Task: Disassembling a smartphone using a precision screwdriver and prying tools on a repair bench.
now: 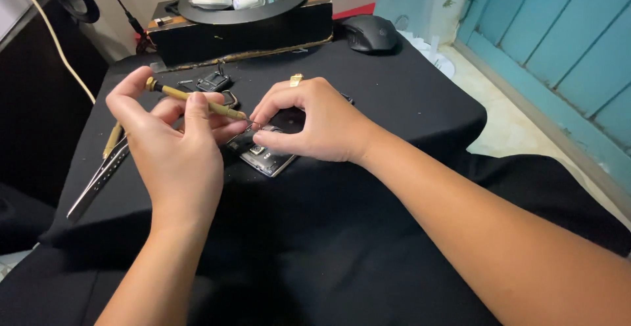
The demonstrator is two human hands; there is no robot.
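L hand fingers pinching brass screwdriver, R hand fingertips closed on opened phone, black cloth

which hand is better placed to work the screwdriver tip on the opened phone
Left, probably: the left hand holds the brass screwdriver, tip by the opened phone. The right hand is pinning the phone down.
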